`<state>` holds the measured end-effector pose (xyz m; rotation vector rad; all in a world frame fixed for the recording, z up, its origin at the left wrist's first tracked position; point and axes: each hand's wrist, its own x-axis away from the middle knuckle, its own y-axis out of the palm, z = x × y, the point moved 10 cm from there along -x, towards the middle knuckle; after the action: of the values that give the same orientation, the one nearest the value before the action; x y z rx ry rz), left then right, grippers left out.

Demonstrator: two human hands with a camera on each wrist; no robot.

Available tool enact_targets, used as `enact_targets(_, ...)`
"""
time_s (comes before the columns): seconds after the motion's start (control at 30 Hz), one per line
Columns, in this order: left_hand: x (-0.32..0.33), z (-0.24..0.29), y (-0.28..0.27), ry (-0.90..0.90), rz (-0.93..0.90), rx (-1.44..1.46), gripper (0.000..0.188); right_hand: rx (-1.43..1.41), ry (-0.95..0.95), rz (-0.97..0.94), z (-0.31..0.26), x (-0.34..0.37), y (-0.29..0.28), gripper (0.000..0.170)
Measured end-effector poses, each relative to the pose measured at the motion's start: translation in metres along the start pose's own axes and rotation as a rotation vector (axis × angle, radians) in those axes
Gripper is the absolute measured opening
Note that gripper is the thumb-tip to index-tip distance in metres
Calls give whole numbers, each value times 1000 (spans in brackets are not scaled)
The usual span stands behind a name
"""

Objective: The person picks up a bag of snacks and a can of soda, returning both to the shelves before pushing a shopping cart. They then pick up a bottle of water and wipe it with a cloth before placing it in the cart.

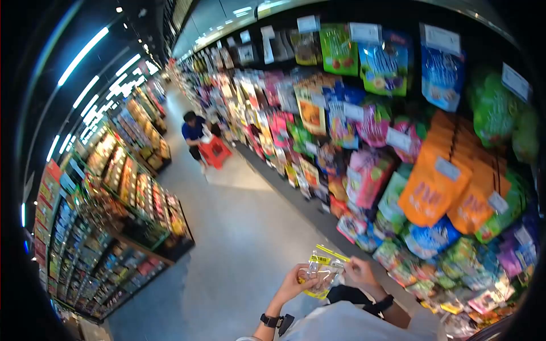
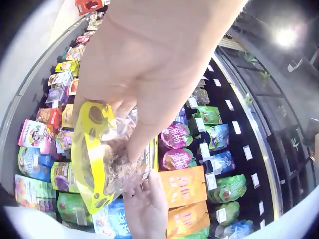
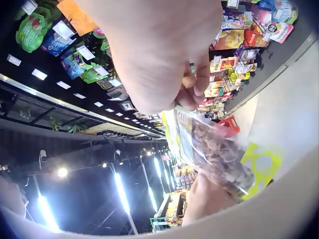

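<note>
A clear snack bag (image 1: 326, 275) with yellow bands and brownish dried pieces inside is held up in front of the body. My left hand (image 1: 297, 283) grips its left side, thumb on the front in the left wrist view. At the upper right edge, my right hand (image 1: 362, 274) pinches the bag with curled fingers. The right wrist view shows the brown pieces (image 3: 219, 149) through the clear film, with the left hand (image 3: 204, 199) at the bag's other side. The right fingertips are partly hidden behind the hand there.
Hanging snack pouches fill the rack on the right, orange pouches (image 1: 435, 184) closest. A person (image 1: 194, 132) sits low in the aisle beside a red stool (image 1: 215, 151). Display shelves (image 1: 128, 199) line the left. The grey floor (image 1: 227, 227) runs between them.
</note>
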<state>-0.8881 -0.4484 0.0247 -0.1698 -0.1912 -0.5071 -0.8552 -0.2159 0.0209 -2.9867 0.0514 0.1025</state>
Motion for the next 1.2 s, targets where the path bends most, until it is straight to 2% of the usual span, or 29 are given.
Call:
enact_targets(0.03,-18,22,-19,18,34,-87,53,-34,71,-40,2,-20,-2,23)
enact_targets(0.07,-40,49,-45,73,128,-144,50,34,56,-139,14,-41,-2,27)
enact_targets(0.13,-72,118,-92,120,317,-54,49,120,122,-201,-8,-69,-17,28)
enact_targets(0.17,-90,141,-124,208,438,-52,50,166,155,-227,-15,-84,-23,29)
enact_targets(0.2,-106,161,-153,296,555,-44,51,190,59,-199,-13,-96,-33,27)
enact_targets(0.27,-133,216,-196,507,690,6,53,256,56,-110,-2,-108,-58,27)
enact_targets(0.33,-163,273,-215,641,687,212,48,257,95,-32,12,-115,-79,25)
enact_targets(0.43,-228,327,-238,742,554,380,42,297,151,135,18,-118,-103,25)
enact_targets(0.53,-304,372,-258,813,493,320,41,247,183,387,23,-111,-116,21)
enact_targets(0.57,-330,386,-262,830,459,324,40,308,195,421,54,-108,-118,24)
enact_targets(0.63,-370,425,-257,892,361,388,38,245,286,535,39,-108,-115,28)
enact_targets(0.7,-404,458,-256,942,355,391,36,294,374,593,52,-107,-105,29)
enact_targets(0.73,-419,475,-251,980,276,410,36,325,420,622,51,-109,-103,29)
enact_targets(0.83,-459,494,-256,1017,277,489,35,338,463,647,32,-122,-83,43)
enact_targets(0.87,-464,498,-254,1028,275,490,36,332,380,699,21,-130,-77,38)
enact_targets(1.07,-468,491,-258,1133,321,531,38,223,473,796,21,-157,-44,32)
enact_targets(1.17,-466,487,-263,1116,411,497,38,71,479,931,73,-152,-29,31)
enact_targets(1.2,-469,489,-265,1117,407,485,42,83,472,930,67,-158,-25,31)
